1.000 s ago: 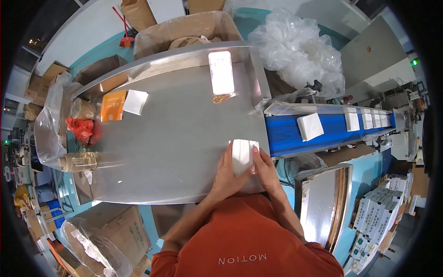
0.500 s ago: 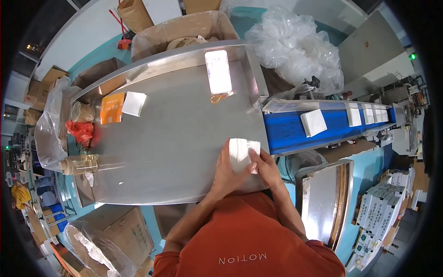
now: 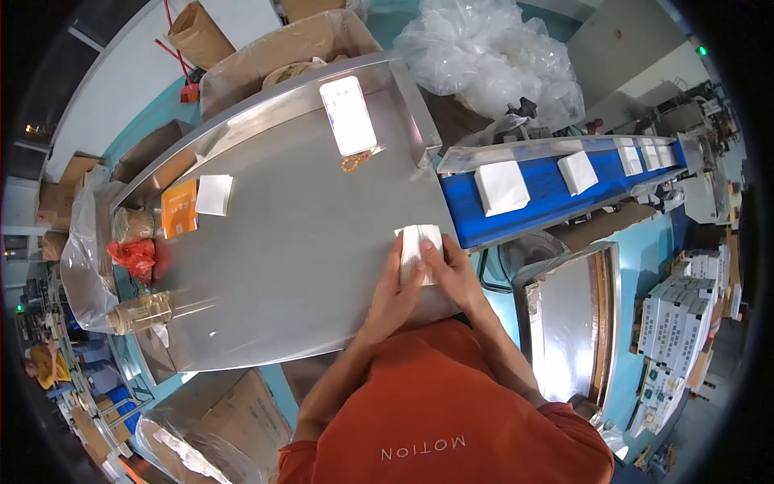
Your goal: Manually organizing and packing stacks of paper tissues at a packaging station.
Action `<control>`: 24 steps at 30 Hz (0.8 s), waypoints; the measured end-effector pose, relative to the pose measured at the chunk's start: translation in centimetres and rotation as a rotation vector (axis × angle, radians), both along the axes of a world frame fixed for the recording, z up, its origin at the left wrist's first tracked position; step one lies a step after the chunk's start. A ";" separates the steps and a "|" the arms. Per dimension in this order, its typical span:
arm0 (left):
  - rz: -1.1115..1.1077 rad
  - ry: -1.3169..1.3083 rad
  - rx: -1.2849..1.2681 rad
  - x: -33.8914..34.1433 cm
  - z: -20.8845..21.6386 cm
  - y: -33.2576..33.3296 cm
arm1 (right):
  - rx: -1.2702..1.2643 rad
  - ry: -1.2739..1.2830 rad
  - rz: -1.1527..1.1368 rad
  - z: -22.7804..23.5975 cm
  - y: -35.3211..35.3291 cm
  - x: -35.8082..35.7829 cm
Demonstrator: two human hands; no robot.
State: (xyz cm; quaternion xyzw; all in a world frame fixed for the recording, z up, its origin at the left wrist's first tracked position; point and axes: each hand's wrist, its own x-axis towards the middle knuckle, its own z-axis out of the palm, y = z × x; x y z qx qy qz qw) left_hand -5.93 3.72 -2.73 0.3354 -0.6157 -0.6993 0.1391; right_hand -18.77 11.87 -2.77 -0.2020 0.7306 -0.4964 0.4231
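Observation:
Both hands close round a thick stack of folded white napkins (image 3: 420, 244) at the near right edge of the steel table. My left hand (image 3: 393, 292) wraps its left side, while my right hand (image 3: 454, 281) presses from the right with the thumb lying across the stack. The layered edges of the napkins face up, and a pale corner sticks out at the upper left. Beside the table, a blue conveyor belt (image 3: 548, 192) carries several similar white stacks; the nearest napkin stack (image 3: 501, 188) lies close to the table's end.
On the steel table (image 3: 282, 242) lie a lit phone (image 3: 348, 116), an orange bead bracelet (image 3: 355, 164), an orange packet (image 3: 179, 206), a white napkin stack (image 3: 214, 194), a red plastic bag (image 3: 134, 258) and a clear roll (image 3: 143, 313). A raised metal rim (image 3: 258, 103) borders the far side.
The stack in my hands is turned and squeezed, now showing narrower with its layers upright. The conveyor stacks have come nearer to the table. The whole view has swung slightly.

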 end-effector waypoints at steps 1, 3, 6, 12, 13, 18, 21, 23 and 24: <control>-0.012 0.002 -0.003 -0.1 0.2 0.0 | -0.037 -0.208 -0.092 -0.4 0.1 -0.1; 0.020 -0.023 0.020 -0.1 0.3 0.0 | -0.128 -0.510 -0.206 -1.0 0.9 -0.4; 0.064 0.022 0.023 0.0 0.2 0.2 | 0.042 -0.649 -0.120 -0.2 2.1 -1.1; -0.115 -0.005 -0.049 -1.3 0.7 -0.3 | -0.159 -0.521 -0.451 -1.7 2.1 -2.1; -0.134 0.027 -0.226 -1.0 -0.7 -0.2 | -0.084 -0.534 -0.262 -0.3 1.8 -1.8; -0.221 0.074 -0.493 0.5 -2.6 0.1 | -0.060 -0.233 -0.234 -2.6 1.8 -3.2; -0.308 -0.032 -0.500 1.9 -1.7 -0.6 | -0.223 -0.254 -0.630 -2.9 1.2 -3.3; -0.325 -0.120 -0.420 2.2 -1.9 -0.6 | -0.298 -0.279 -0.706 -1.6 1.7 -1.7; -0.361 -0.106 -0.427 2.0 -1.5 -0.3 | -0.273 -0.272 -0.667 -1.7 2.7 -0.6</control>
